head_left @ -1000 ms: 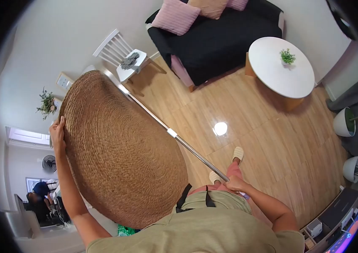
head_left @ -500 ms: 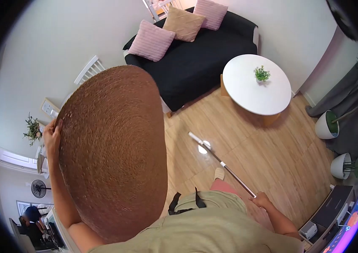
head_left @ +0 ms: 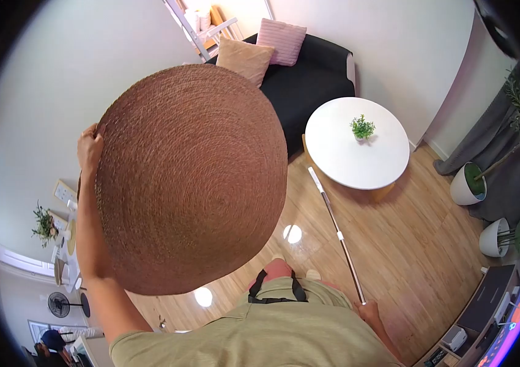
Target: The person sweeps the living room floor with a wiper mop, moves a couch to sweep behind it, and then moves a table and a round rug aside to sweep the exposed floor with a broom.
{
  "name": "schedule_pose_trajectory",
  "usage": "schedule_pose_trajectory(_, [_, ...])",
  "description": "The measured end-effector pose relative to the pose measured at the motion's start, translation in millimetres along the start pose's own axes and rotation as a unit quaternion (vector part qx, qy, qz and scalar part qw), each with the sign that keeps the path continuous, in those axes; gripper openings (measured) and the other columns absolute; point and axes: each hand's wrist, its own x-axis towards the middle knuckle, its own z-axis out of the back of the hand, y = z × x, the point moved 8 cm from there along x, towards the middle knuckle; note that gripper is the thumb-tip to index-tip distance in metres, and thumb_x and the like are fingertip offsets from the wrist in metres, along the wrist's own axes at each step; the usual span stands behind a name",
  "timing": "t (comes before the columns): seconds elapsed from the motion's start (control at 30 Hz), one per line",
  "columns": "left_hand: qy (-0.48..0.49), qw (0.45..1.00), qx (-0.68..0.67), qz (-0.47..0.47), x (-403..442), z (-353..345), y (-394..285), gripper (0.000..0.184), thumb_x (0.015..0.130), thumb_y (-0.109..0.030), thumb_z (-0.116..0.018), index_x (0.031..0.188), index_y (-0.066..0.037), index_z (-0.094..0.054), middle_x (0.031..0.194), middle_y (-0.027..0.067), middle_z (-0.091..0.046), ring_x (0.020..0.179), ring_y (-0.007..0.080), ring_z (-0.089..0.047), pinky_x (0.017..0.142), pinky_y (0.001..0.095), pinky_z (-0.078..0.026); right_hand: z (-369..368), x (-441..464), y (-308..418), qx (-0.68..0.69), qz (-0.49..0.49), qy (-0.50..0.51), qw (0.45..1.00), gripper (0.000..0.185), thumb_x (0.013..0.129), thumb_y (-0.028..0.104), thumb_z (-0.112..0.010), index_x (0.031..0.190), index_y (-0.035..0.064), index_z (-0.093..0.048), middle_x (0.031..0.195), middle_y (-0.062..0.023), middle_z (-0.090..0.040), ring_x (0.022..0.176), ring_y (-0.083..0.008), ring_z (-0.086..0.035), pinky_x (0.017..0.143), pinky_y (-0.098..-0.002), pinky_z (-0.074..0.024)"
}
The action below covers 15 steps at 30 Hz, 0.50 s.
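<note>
A large round woven rug [head_left: 193,183], brown with coiled rings, is held up off the floor on my left. My left hand [head_left: 90,147] is closed on its left edge with the arm raised. In my right hand [head_left: 369,311], low by my side, is the near end of a long metal pole [head_left: 349,260]. White sections mark the pole's middle and far end, which points toward the table; what kind of tool it is cannot be told.
A white round table [head_left: 358,159] with a small potted plant [head_left: 363,127] stands ahead. Behind it is a black sofa [head_left: 309,73] with cushions, partly covered by the rug. Planters [head_left: 469,183] and a TV cabinet [head_left: 486,306] line the right. Another person [head_left: 55,342] is at far lower left.
The rug has risen and swung right, now showing a rounder face and covering more of the sofa. The pole's far end has swung right, toward the table. My view has shifted.
</note>
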Motion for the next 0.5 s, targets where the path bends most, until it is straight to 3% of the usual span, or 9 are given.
schedule_pose_trajectory(0.1, [0.006, 1.0, 0.007, 0.025, 29.4, -23.0, -2.0, 0.026, 0.075, -0.02, -0.047, 0.095, -0.008, -0.059, 0.083, 0.0162, -0.06, 0.078, 0.0289, -0.057, 0.07, 0.0366, -0.043, -11.0, -10.7, 21.9, -0.043, 0.07, -0.04, 0.996, 0.041, 0.069, 0.031, -0.062, 0.05, -0.0028, -0.051, 0.042, -0.0125, -0.05, 0.036, -0.0206, -0.052, 0.038, -0.0331, -0.0428])
schedule_pose_trajectory(0.2, [0.06, 0.994, -0.037, 0.083, 12.7, -17.9, -0.9, 0.032, 0.072, -0.017, -0.045, 0.101, -0.012, -0.059, 0.086, 0.0143, -0.061, 0.081, 0.0286, -0.058, 0.072, 0.0352, -0.043, -38.6, -10.5, -30.7, -0.002, 0.073, -0.052, 0.996, 0.044, 0.068, 0.035, -0.063, 0.049, -0.0032, -0.051, 0.044, -0.0136, -0.051, 0.036, -0.0212, -0.053, 0.037, -0.0333, -0.0427])
schedule_pose_trajectory(0.27, [0.035, 0.994, -0.049, 0.09, 6.1, -15.5, 4.7, 0.032, 0.072, -0.018, -0.045, 0.101, -0.013, -0.059, 0.086, 0.0138, -0.061, 0.082, 0.0283, -0.058, 0.072, 0.035, -0.043, -41.2, -1.9, -58.2, -0.093, 0.141, -0.165, 0.972, 0.043, 0.067, 0.033, -0.064, 0.049, -0.0036, -0.051, 0.045, -0.0142, -0.052, 0.038, -0.0219, -0.054, 0.036, -0.0339, -0.0425])
schedule_pose_trajectory(0.3, [0.012, 0.994, -0.063, 0.093, 0.9, -13.1, 6.2, 0.032, 0.072, -0.019, -0.046, 0.101, -0.014, -0.059, 0.087, 0.0133, -0.061, 0.082, 0.0281, -0.058, 0.072, 0.0347, -0.043, -45.3, -3.8, -66.0, -0.089, 0.143, -0.168, 0.971, 0.043, 0.067, 0.033, -0.064, 0.049, -0.0036, -0.051, 0.045, -0.0142, -0.052, 0.038, -0.0219, -0.054, 0.036, -0.0339, -0.0425])
schedule_pose_trajectory(0.4, [-0.031, 0.996, -0.053, 0.064, -14.0, -3.1, 7.4, 0.029, 0.074, -0.021, -0.046, 0.099, -0.013, -0.06, 0.083, 0.0136, -0.061, 0.08, 0.0276, -0.058, 0.068, 0.0348, -0.043, -64.0, -39.7, -84.8, -0.005, -0.001, -0.122, 0.993, 0.036, 0.067, 0.026, -0.065, 0.053, -0.0043, -0.052, 0.047, -0.0145, -0.053, 0.041, -0.0229, -0.055, 0.037, -0.0357, -0.0418])
schedule_pose_trajectory(0.5, [-0.019, 0.995, -0.087, 0.054, -30.2, 12.8, -11.3, 0.028, 0.077, -0.027, -0.048, 0.099, -0.014, -0.06, 0.082, 0.0133, -0.061, 0.078, 0.0274, -0.058, 0.068, 0.0343, -0.043, -116.9, -35.0, -152.7, 0.09, -0.068, -0.098, 0.989, 0.032, 0.067, 0.022, -0.065, 0.055, -0.0049, -0.052, 0.046, -0.0139, -0.051, 0.041, -0.0217, -0.054, 0.037, -0.036, -0.0408])
